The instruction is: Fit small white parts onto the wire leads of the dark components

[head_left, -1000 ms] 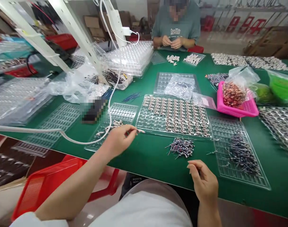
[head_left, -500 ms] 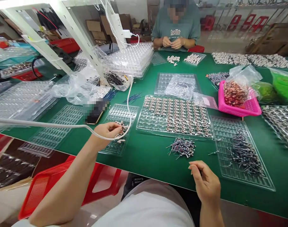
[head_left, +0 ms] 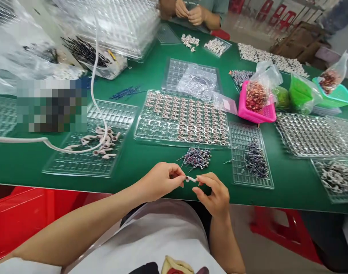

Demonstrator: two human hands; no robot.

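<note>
In my left hand (head_left: 168, 178), a small pinkish-white earbud shell (head_left: 190, 179) with a round cup and a short stem is pinched between thumb and fingers. My right hand (head_left: 213, 193) faces it from the right; its fingertips are at the stem end, while the thumb stands apart below. Just beyond both hands lies a heap of small wired parts (head_left: 197, 158). Loose shells of the same kind (head_left: 105, 141) lie on a clear tray (head_left: 77, 167) to the left. Ahead is a larger clear tray (head_left: 157, 131), with rows of shells in many of its pockets.
A white cable (head_left: 93, 85) loops over the left tray. More wired parts (head_left: 256, 158) lie on a tray at right, near a pink basket (head_left: 256, 113). Stacked clear trays (head_left: 125, 34) stand back left. Across the table, a co-worker's hands (head_left: 189, 13) are together.
My left hand has come from the left tray to in front of me, bringing an earbud shell. My right hand has moved in to meet it. The view has shifted and tilted.
</note>
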